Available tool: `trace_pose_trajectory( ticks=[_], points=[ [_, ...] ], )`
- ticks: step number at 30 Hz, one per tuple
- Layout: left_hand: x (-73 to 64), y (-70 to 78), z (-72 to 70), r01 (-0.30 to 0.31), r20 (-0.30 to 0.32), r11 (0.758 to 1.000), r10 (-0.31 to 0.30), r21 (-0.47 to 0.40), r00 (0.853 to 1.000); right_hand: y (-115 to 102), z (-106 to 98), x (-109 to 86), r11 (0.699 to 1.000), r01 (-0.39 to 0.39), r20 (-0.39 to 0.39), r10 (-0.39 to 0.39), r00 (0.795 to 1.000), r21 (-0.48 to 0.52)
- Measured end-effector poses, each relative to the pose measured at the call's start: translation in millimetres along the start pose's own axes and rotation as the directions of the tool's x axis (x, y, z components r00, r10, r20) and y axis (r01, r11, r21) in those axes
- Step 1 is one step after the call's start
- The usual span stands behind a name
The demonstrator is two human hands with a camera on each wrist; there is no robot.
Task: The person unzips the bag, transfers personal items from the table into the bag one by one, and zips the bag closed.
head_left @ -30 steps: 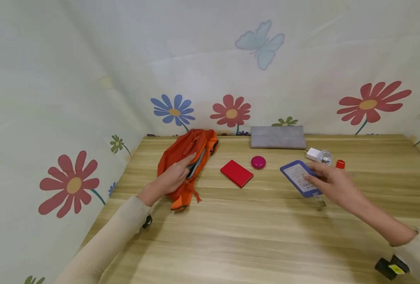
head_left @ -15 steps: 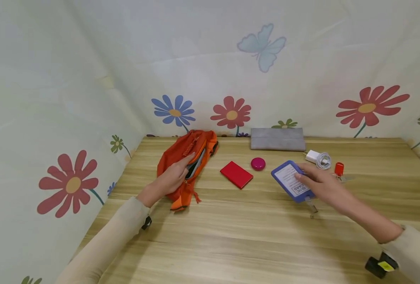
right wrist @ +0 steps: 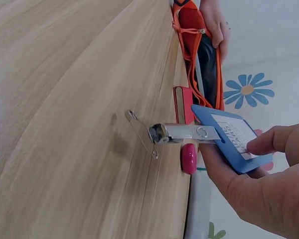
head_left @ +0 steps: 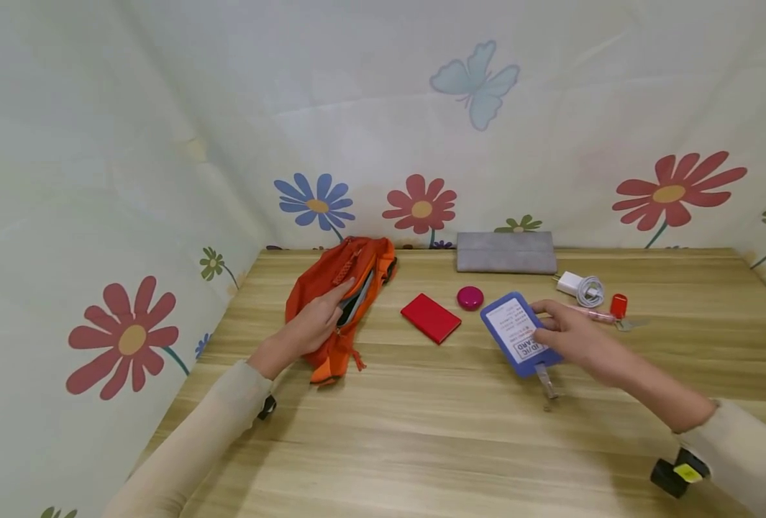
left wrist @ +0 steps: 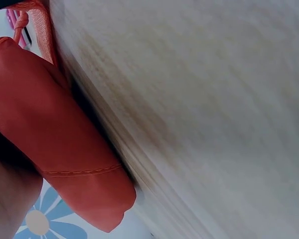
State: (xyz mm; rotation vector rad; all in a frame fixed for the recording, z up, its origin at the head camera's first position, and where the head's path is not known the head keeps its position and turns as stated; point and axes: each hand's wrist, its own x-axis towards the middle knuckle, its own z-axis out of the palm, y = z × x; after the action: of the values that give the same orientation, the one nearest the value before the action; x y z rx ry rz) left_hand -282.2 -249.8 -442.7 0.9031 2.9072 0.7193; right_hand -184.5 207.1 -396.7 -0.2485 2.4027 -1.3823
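Tabletop (head_left: 389,446) beneath badge (head_left: 511,329) between right thumb (right wrist: 281,138) and fingers (right wrist: 215,165).

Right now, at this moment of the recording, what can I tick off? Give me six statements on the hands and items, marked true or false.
1. The right hand holds the blue badge holder. True.
2. The left hand grips the orange bag. True.
3. The bag is zipped fully shut. False: its opening gapes.
4. The red booklet lies between the bag and the round pink case. True.
5. The pink case is inside the bag. False: it lies on the table.
6. The badge holder lies flat on the table. False: it is held raised.
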Motion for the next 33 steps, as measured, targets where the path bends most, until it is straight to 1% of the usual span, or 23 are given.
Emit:
trace_pose_trajectory(
  ticks=[4,7,9,12,14,17,22,26,29,33],
  points=[
    [-1.3,-1.4,0.6,0.002,0.002,1.000,-0.001,-0.013,1.000,-2.2,1.4,2.0,0.999,-0.009,0.016,0.009,1.000,0.040],
    [-2.0,-2.4,0.8,0.007,0.005,1.000,-0.007,-0.010,1.000,-4.4,3.5,4.8,0.992,-0.033,0.045,0.027,0.999,0.125],
    [-2.2,-2.8,0.7,0.004,0.003,1.000,-0.004,-0.006,1.000,-6.2,5.1,7.4,0.977,-0.056,0.070,0.042,0.997,0.206],
    [-2.1,-2.9,0.4,-0.005,-0.005,1.000,0.005,-0.005,1.000,-7.6,7.0,11.5,0.947,-0.078,0.104,0.048,0.993,0.313],
    [-2.1,-2.9,0.1,-0.014,-0.009,1.000,0.014,-0.008,1.000,-9.3,8.7,14.5,0.921,-0.085,0.120,0.041,0.992,0.380],
    [-2.2,-3.0,0.1,-0.024,-0.018,1.000,0.024,-0.013,1.000,-12.0,12.7,18.8,0.887,-0.078,0.134,0.019,0.991,0.455],
    [-2.4,-0.9,0.7,-0.013,-0.044,1.000,0.012,-0.016,0.999,-14.4,19.7,26.2,0.839,-0.086,0.152,0.004,0.988,0.537],
    [-2.9,1.4,0.5,-0.009,-0.063,1.000,0.009,-0.013,0.998,-16.1,24.5,34.2,0.800,-0.112,0.169,0.013,0.985,0.590],
    [-2.8,2.0,0.3,-0.006,-0.067,1.000,0.005,-0.008,0.998,-18.4,29.9,41.0,0.757,-0.118,0.184,-0.002,0.983,0.642],
    [-1.4,2.1,0.3,-0.009,-0.068,1.000,0.009,-0.004,0.998,-24.8,37.2,53.0,0.693,-0.133,0.199,-0.016,0.980,0.709]
  ],
)
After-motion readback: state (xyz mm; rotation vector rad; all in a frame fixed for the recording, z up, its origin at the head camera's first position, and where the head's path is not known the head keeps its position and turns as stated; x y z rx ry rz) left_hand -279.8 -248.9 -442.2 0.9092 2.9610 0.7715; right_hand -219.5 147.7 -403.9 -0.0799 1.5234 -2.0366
